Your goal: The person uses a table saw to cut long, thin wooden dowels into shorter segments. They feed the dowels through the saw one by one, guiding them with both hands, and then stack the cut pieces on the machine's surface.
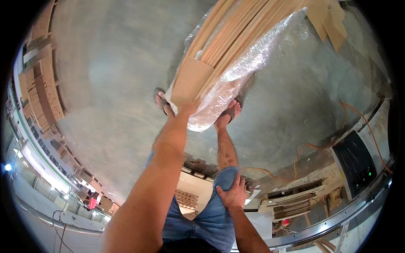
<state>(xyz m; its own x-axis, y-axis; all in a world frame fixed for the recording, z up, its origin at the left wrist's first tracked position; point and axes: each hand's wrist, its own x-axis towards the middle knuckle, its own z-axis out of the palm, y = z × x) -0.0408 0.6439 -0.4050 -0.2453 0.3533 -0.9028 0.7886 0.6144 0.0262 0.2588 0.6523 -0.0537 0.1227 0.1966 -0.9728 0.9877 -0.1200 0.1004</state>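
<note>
A long bundle of wooden strips [236, 36] stretches from between my feet toward the far side. Clear plastic wrap [249, 63] covers its right side and bunches up at the near end. A flat brown cardboard piece [192, 80] lies over the strips' near end. There, my left hand [187, 109] touches the bundle at the cardboard's lower edge; its fingers are blurred and mostly hidden, so their grip does not show. Away from the bundle, my right hand [234, 195] rests on my bent knee in blue jeans, fingers spread, holding nothing.
Loose cardboard sheets [329, 23] lie at the far right. An orange cable [358, 113] runs across the right-hand floor near a dark panel [355, 162] with a green light. Stacked wooden pieces [295, 206] stand behind me. Brown stacks [40, 92] line the left.
</note>
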